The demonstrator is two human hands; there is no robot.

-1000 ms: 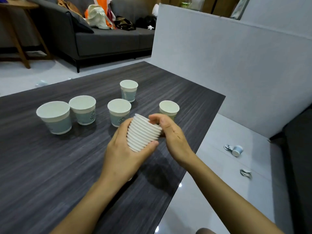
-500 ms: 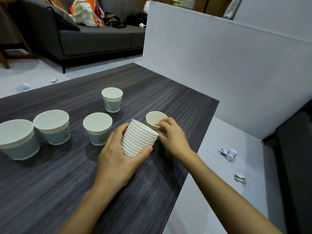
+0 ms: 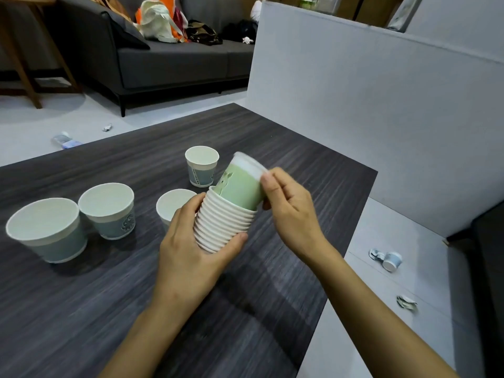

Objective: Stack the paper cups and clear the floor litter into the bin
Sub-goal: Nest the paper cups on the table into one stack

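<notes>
stack, green cup: mouths tilted up-right

On my feed I see a dark wood-grain tabletop, a pale grey partition wall at its right, a light floor, and a dark grey sofa holding bags.

Soft, even indoor light, medium bright. A wide, diffuse shadow of the arms lies on the dark table at lower centre, falling toward the camera. Faint shadows sit at the feet of the cups at left. Upper left corner is dimmer round the sofa.

Motion blur on the green cup, worst at its rim, and on the fingers of the right hand. Stack in the left hand is sharp. Litter at lower right is smeared.

Wide-angle bowing: partition top edge and table edges curve toward the frame borders.
</notes>
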